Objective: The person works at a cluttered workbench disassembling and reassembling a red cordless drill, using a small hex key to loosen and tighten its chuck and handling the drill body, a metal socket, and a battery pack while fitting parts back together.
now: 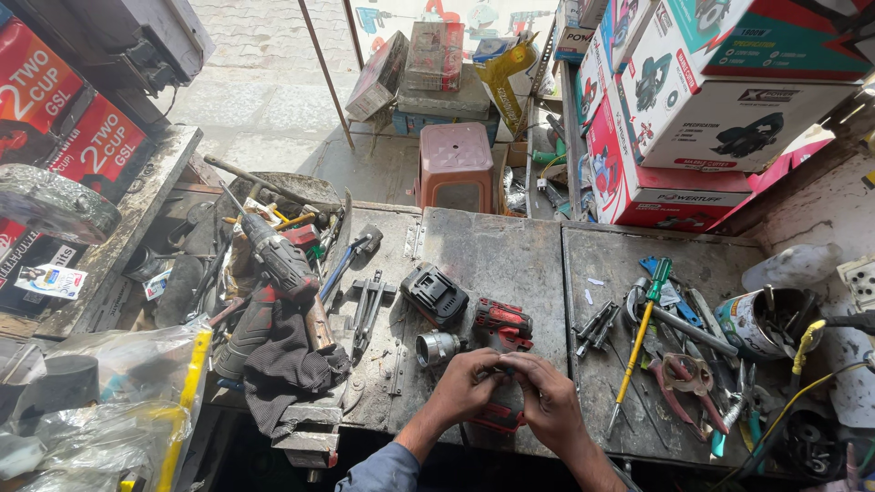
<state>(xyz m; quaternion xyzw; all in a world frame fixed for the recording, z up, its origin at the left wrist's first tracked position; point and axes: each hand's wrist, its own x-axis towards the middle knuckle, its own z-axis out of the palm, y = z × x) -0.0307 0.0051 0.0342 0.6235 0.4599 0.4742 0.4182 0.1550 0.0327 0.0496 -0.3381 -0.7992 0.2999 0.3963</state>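
Note:
My left hand (463,387) and my right hand (545,399) meet over the front middle of a grimy metal workbench (497,251), fingertips pinched together on a small dark part I cannot make out. Both hands rest over the handle of a red and black cordless drill body (500,328) that lies on the bench. Its lower red part (497,419) shows beneath my wrists. A silver metal chuck (436,347) lies just left of the drill, close to my left hand. A black battery pack (435,293) sits behind the chuck.
A yellow-shafted screwdriver with a green handle (641,337), pliers (688,378), bolts (594,326) and a tin of tools (764,321) crowd the right side. At the left lie another drill (278,260), a dark rag (283,364) and a vise (305,428). Boxes (702,109) and a pink stool (455,164) stand behind.

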